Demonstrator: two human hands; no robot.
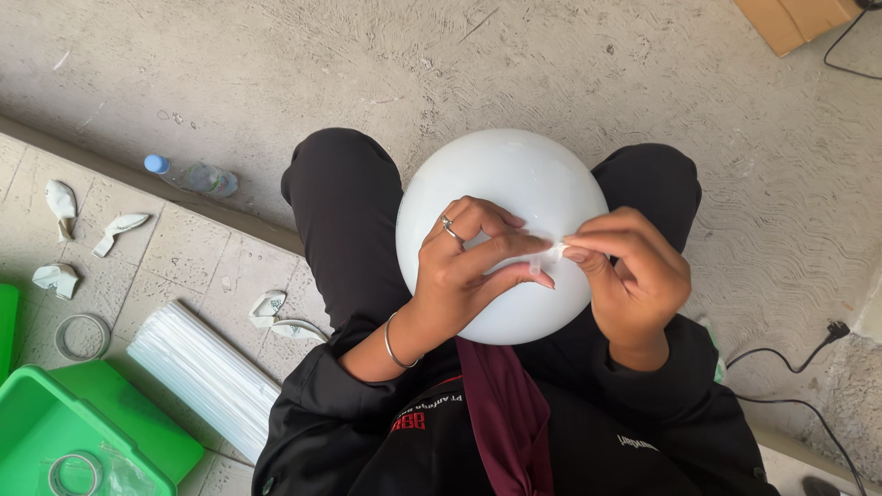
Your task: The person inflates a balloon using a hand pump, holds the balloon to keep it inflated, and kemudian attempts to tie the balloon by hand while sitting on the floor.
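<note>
Rough concrete floor w/ a tiled strip at 8 o'clock. Inflated white balloon (501, 207) dead center, resting on the lap btwn black-trousered knees. Left hand (464, 266) curled against the balloon, thumb + index pinched shut on the balloon neck (549, 254) at 3 o'clock of it; right hand (634, 276) pinching the same neck from the other side, fingers closed tight. Over at 9: limp white balloons (61, 204), water bottle (193, 176). Down at 7-8: bundle of white sticks (207, 367), green bin (55, 432), tape roll (81, 336).
</note>
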